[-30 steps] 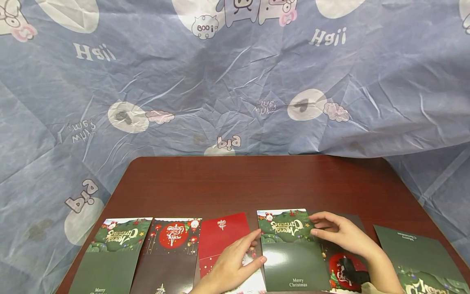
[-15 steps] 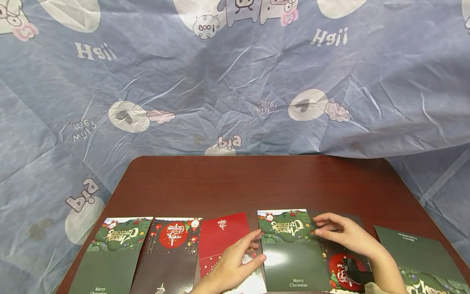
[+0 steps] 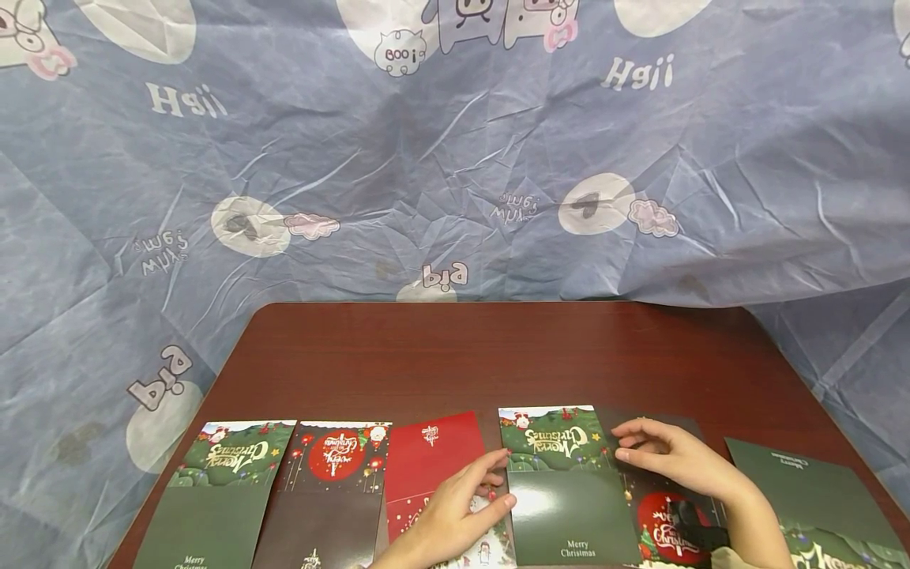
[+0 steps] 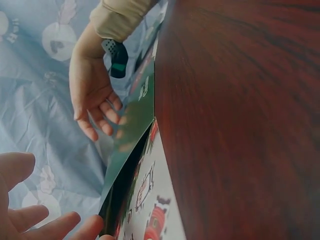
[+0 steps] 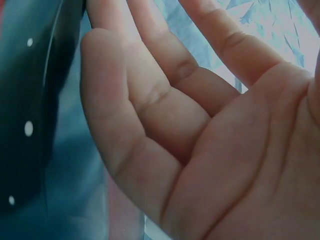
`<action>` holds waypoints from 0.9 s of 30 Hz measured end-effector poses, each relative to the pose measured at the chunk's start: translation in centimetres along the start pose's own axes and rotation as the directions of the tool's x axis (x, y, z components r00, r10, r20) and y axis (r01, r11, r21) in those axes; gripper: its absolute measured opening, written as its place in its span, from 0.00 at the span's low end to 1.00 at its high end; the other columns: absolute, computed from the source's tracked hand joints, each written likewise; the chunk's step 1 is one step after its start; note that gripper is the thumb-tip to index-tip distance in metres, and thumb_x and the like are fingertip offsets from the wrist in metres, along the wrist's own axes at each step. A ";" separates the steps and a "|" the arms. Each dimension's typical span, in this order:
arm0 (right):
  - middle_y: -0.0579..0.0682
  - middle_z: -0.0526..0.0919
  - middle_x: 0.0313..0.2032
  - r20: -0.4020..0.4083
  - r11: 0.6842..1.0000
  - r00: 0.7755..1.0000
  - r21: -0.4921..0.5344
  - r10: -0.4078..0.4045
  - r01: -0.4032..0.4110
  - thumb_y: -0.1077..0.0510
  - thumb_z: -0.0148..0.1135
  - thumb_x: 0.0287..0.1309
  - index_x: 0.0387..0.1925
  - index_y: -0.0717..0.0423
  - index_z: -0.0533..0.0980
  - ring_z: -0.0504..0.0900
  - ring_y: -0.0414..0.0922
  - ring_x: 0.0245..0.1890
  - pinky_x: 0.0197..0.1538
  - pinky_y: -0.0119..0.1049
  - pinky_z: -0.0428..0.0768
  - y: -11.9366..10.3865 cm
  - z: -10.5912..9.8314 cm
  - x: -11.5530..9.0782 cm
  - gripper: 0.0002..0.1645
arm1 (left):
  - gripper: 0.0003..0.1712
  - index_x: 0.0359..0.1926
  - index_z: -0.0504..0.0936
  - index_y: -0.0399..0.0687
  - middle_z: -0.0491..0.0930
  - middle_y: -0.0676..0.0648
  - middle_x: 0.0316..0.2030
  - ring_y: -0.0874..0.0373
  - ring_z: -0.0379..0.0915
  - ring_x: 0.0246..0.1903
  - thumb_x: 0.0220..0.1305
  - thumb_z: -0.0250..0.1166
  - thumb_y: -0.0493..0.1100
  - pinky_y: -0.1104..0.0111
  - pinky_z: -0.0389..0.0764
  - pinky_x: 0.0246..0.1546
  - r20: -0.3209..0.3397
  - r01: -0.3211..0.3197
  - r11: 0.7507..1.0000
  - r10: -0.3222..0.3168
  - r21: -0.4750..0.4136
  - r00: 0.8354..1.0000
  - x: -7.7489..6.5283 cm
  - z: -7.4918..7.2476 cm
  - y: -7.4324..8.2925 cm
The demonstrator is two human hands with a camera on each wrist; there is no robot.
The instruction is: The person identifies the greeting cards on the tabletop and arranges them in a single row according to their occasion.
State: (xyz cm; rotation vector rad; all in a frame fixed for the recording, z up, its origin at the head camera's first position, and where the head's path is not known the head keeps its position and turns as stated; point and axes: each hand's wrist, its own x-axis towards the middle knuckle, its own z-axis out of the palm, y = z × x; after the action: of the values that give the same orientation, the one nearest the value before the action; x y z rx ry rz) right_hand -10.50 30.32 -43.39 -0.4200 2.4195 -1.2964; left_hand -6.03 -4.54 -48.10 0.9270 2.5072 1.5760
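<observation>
A green Merry Christmas card (image 3: pixel 572 502) lies unfolded between my two hands, its printed half at the far side. My left hand (image 3: pixel 458 510) is over the red card (image 3: pixel 430 446), fingers relaxed, with index fingertip and thumb right at the green card's left edge. In the left wrist view, the fingertips of that hand (image 4: pixel 50 222) come close to the raised edge of a green card (image 4: pixel 132 125). To the right, my right hand (image 3: pixel 671 458) hovers over a dark card with a red circle (image 3: pixel 654 518). Its fingers bend loosely around nothing.
At the left lie another green card (image 3: pixel 209 506) and a dark card with a red circle (image 3: pixel 327 482). One more green card (image 3: pixel 817 494) sits askew at the right. Behind the brown table (image 3: pixel 462 356) hangs a blue printed cloth (image 3: pixel 398 158).
My right hand has drawn away from the green card's right edge, moving right and slightly nearer to me. The left hand has barely moved, and the cards lie as before.
</observation>
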 end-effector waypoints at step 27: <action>0.59 0.78 0.44 0.072 0.998 0.997 0.068 0.002 -0.007 0.56 0.56 0.64 0.54 0.65 0.71 0.81 0.44 0.36 0.36 0.36 0.79 1.2 0.2 0.5 0.22 | 0.28 0.64 0.65 0.44 0.75 0.46 0.54 0.62 0.76 0.44 0.67 0.57 0.48 0.72 0.76 0.44 0.000 -0.022 0.999 0.022 -0.038 1.000 0.1 0.6 -1.5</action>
State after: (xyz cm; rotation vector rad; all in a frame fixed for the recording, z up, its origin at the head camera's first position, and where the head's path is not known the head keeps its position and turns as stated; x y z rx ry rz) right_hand -10.95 30.59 -44.65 -0.4348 2.3089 -1.3339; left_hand -6.57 -4.45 -49.59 0.9533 2.4667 1.6237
